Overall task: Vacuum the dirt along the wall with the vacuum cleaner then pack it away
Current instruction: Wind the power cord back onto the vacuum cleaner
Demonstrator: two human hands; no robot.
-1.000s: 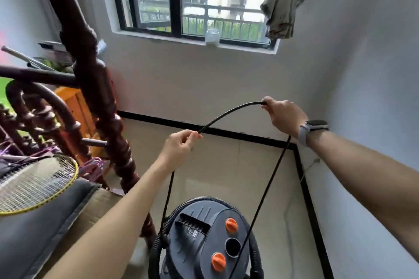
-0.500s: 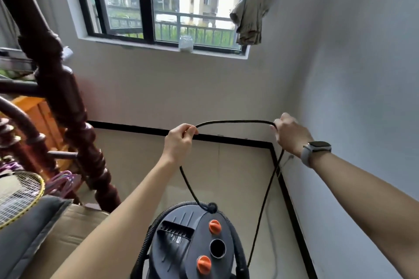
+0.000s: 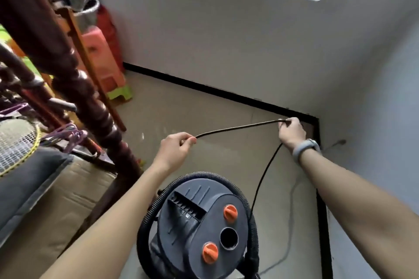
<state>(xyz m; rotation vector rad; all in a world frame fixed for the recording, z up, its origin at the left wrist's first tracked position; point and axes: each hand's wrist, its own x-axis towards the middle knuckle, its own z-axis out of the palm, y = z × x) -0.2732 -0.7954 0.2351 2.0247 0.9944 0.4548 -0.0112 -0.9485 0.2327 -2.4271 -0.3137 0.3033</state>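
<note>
A dark grey canister vacuum cleaner [image 3: 199,231] with two orange knobs stands on the floor below me, its ribbed black hose [image 3: 145,217] coiled around its top. A black power cord [image 3: 238,128] is stretched between my hands. My left hand [image 3: 175,146] pinches one end of that stretch. My right hand [image 3: 291,131], with a watch on the wrist, grips the cord near the room's corner. From the right hand the cord drops down to the vacuum's right side.
A dark carved wooden stair post [image 3: 68,70] rises at left. Stacked orange stools [image 3: 99,59] stand by the wall behind it. A badminton racket [image 3: 15,142], a grey cushion and a cardboard box [image 3: 56,206] lie at lower left. A thin wire [image 3: 291,210] trails on the floor by the right wall.
The camera has tilted down toward the floor. Both hands have dropped lower and the cord between them has gone from an upward arch to a nearly straight line.
</note>
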